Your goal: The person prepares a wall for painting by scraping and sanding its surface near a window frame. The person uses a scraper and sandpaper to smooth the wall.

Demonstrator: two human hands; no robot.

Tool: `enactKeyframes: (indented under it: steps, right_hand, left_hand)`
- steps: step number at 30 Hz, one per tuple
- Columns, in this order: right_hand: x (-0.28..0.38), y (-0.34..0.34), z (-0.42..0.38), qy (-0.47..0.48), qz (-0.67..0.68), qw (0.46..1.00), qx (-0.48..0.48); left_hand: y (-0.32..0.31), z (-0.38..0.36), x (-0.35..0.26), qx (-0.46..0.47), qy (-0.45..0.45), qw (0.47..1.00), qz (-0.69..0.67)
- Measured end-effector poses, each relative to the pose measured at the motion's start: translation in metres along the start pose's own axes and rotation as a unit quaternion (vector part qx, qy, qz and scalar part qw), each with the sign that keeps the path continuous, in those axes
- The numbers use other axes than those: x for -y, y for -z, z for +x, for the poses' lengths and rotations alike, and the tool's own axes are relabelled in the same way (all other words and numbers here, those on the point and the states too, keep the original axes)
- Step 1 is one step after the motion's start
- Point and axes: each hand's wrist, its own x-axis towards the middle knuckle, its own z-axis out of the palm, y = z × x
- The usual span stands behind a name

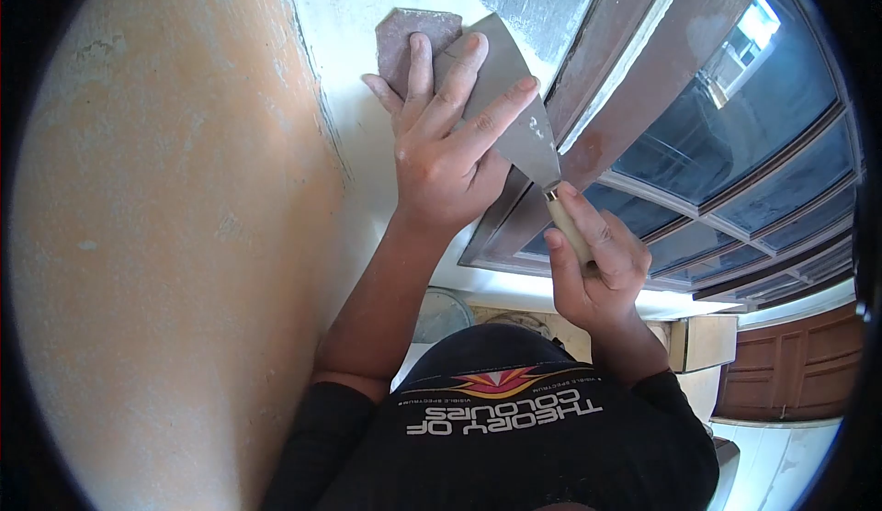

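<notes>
The broad metal blade [514, 61] of a putty knife points up and left from its pale handle [569, 228]. My right hand [606, 263] is closed around that handle. Behind and beside the blade, a flat brownish piece with cut corners [390, 42], like sandpaper, shows against the pale wall. My left hand [441, 157] lies over both, back up, fingers spread; one fingertip presses the brown piece and others rest on the blade. Its thumb is mostly hidden. White dust marks its fingertips and the blade.
An orange-brown, worn wall [175, 235] rises close on the left. Ahead is a white and grey patched surface [528, 5]. To the right stands a brown-framed window [717, 125] with glass panes. A round container [443, 316] and brown wooden panels [795, 359] show lower down.
</notes>
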Motion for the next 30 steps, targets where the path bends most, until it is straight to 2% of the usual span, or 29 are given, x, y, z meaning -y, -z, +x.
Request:
enactKeyframes:
  steps: [13,15,17,24,27,29,30]
  right_hand:
    - [-0.0003,0.0013,0.0029,0.005,0.013,1.0,0.001]
    - [0.0037,0.0022,0.0027,-0.002,0.003,1.0,0.025]
    - [0.0028,0.0055,-0.0016,-0.019,0.002,0.999,0.029]
    - [0.0052,0.0064,-0.0047,-0.046,-0.003,0.998,0.039]
    - [0.001,-0.0015,0.0022,0.007,0.023,1.0,-0.013]
    - [0.0031,0.0014,0.0,-0.006,0.017,1.0,0.004]
    - [0.0039,0.0018,0.0001,-0.012,0.013,1.0,0.018]
  left_hand:
    - [-0.001,-0.0013,0.0041,-0.004,-0.003,1.0,-0.021]
    - [-0.0008,-0.0023,0.0029,-0.006,0.004,0.999,-0.046]
    - [0.0,-0.0027,0.0015,0.008,-0.003,1.0,0.001]
    - [-0.0007,-0.0025,0.0027,0.001,-0.016,1.0,-0.007]
    - [-0.0026,-0.0018,0.0034,-0.007,-0.014,1.0,-0.024]
    - [-0.0027,-0.0014,0.0045,-0.018,0.004,0.998,-0.065]
    - [-0.0009,-0.0015,0.0036,-0.006,-0.009,0.999,-0.034]
